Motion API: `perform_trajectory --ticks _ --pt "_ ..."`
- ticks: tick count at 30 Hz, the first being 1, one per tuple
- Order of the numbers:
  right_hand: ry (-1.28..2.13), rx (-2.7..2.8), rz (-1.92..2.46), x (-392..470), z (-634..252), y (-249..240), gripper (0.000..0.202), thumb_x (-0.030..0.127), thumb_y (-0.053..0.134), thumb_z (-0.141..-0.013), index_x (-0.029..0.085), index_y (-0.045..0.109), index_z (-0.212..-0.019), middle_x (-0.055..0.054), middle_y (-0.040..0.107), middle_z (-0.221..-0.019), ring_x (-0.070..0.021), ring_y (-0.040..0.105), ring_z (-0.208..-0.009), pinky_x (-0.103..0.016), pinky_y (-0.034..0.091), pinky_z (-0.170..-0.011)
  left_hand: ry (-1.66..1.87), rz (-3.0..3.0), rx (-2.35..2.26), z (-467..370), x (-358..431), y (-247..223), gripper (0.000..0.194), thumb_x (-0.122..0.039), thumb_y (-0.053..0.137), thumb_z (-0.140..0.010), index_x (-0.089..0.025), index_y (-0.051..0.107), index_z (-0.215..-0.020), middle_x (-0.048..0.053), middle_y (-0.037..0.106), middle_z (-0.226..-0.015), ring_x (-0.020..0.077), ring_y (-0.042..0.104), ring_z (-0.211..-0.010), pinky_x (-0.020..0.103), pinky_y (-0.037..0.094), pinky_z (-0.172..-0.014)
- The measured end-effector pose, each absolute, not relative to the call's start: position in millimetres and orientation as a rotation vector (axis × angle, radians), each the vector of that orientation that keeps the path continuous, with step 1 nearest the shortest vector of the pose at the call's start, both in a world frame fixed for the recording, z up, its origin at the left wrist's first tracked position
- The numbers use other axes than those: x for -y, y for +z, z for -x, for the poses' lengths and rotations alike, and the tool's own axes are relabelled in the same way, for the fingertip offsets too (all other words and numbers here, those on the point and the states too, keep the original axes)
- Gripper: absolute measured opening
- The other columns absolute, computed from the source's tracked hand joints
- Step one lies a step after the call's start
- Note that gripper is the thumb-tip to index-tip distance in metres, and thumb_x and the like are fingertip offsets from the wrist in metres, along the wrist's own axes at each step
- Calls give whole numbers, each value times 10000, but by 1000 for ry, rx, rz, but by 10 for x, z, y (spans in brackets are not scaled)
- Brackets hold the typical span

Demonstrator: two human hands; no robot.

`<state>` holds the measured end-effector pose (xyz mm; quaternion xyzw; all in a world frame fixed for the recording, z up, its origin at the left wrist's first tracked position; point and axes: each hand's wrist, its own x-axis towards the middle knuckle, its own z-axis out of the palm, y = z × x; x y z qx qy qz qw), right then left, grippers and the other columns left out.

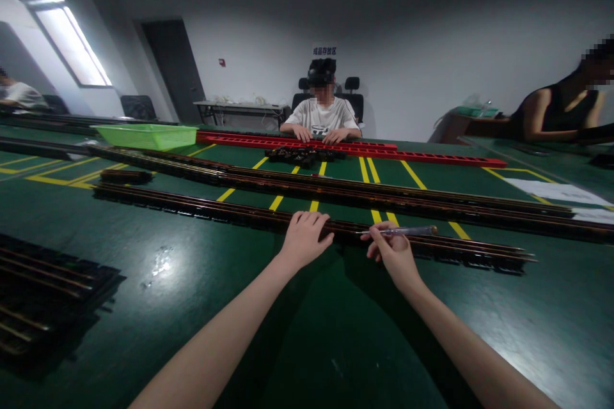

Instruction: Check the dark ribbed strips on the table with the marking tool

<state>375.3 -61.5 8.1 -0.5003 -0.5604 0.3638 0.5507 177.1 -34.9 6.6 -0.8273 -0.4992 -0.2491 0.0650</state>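
Observation:
My left hand point(304, 239) lies across a long dark strip point(201, 206) with copper-coloured rails, fingers spread over its top and thumb apart on the near side. In my right hand point(391, 249) is a slim screwdriver point(412, 231) with a clear handle, pinched between thumb and fingers. Its thin metal shaft points left, and the tip is close above the same strip, right of my left hand. Whether the tip touches the strip I cannot tell. The strip runs from left to right across the green table point(192, 281).
Behind lie more long strips point(384, 195), a short dark piece point(125, 176), a pile of dark parts point(304, 154), red slotted rails point(432, 157) and a green basket point(148, 137). Railed dark pieces point(43, 275) lie at near left. A person point(326, 116) works opposite; papers point(561, 192) lie right.

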Motion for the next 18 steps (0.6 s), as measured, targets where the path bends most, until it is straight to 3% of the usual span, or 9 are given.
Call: perform_trajectory --ticks 9,18 --pt "885 1361 1169 613 -3777 50 425 591 617 -731 192 510 -827 -38 674 -732 -111 572 -448 -200 406 -362 -729 2452 1542 -1798 335 48 312 -401 490 -888 -181 563 -1097 52 633 -1102 211 555 -1038 399 369 -966" --pt "870 1337 1174 597 -3765 46 459 623 626 -697 192 509 -807 -34 675 -697 -106 565 -421 -191 395 -344 -736 2432 1514 -1804 334 25 296 -358 480 -897 -179 553 -1120 51 627 -1102 208 548 -1038 392 362 -968"
